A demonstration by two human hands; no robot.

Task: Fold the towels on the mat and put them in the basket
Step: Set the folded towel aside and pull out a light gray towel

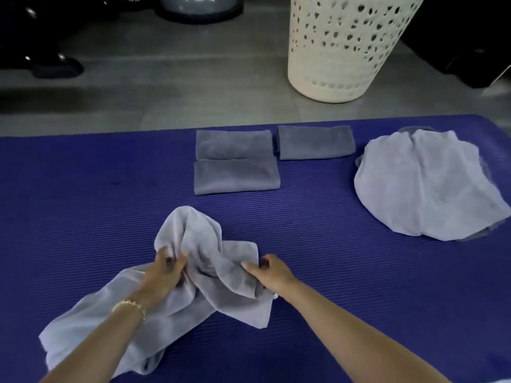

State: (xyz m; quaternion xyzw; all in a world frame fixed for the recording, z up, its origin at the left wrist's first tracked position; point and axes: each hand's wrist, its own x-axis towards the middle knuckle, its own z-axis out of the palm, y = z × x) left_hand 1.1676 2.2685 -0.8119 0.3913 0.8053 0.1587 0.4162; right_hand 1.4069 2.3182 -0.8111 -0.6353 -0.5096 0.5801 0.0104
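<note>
Head view, one mat and its contents as seen from beside the person. Item: blue ribbed mat, laid on a grey floor, filling the lower part of the view. Item: crumpled towel, light grey, unfolded, lying near the mat's near edge, left of the middle; one end trails toward the near left corner, the other is bunched up between the hands. Item: left hand, fingers curled into the bunched folds and gripping them; a gold bracelet sits on its wrist. Item: right hand, gripping the right-hand edge of the same towel, thumb on top. Item: three folded towels, darker grey, near the far edge around the middle: far left folded towel, far right folded towel just beside it, and near folded towel touching the near side of the first. Item: heap of unfolded towels, pale grey, mounded at the mat's right edge, well apart from the hands. Item: basket, cream, perforated with small holes, upright on the floor beyond the mat's far edge, right of the middle; its rim is out of view, so its contents cannot be told. Dark objects stand at the far left and far right of the floor, too dim to identify.
</note>
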